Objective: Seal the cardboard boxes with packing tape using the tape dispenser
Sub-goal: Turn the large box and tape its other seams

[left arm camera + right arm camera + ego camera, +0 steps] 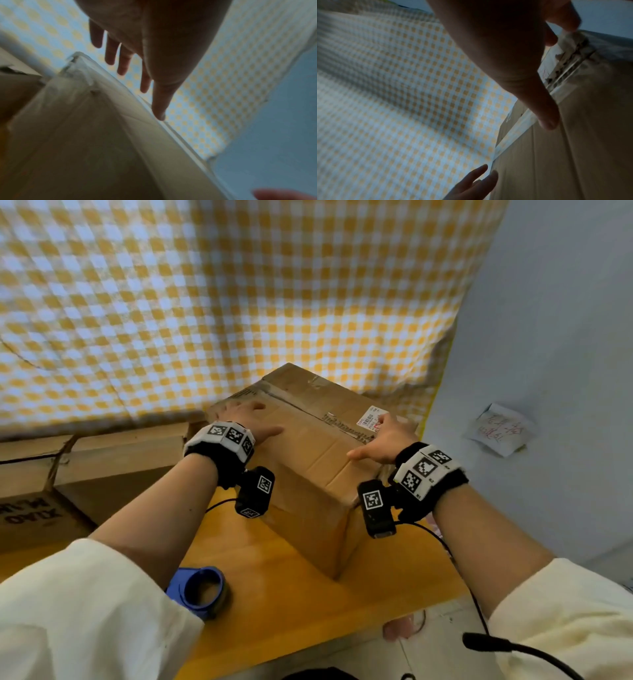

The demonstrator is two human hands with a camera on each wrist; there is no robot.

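Makeshift home packing corner, yellow checked cloth (205, 302) hung as backdrop, plain pale wall (548, 337) with handwritten note (498, 429), wooden tabletop (291, 594), used cardboard boxes (102, 460) stacked alongside

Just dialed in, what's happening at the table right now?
A person has both hands flat on top of a cardboard box on the yellow table: left hand at its left edge, right hand by the shipping label. The blue tape dispenser lies untouched near the left sleeve.
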